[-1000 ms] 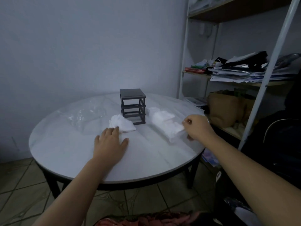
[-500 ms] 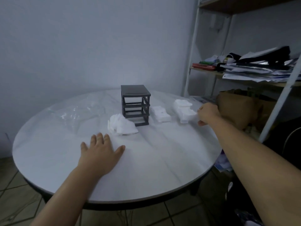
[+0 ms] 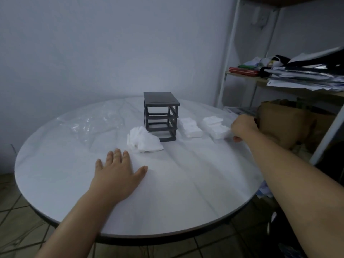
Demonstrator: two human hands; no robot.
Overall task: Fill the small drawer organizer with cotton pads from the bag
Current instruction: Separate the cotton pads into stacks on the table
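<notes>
right hand (image 3: 243, 127) fingers curled on the far pad stack (image 3: 216, 129); left hand (image 3: 119, 175) spread flat on desk (image 3: 186, 183). lift gently, keep stack square.

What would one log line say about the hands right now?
left hand: flat on table, empty | right hand: at far-right pad stack | organizer: frame, no drawers in | loose pads: beside it

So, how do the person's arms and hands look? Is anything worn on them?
Both arms are bare up to the frame edge: no sleeves show. The left hand and the right hand have no gloves, and no rings, watch or bracelet can be seen. Nails look short and plain.
</notes>
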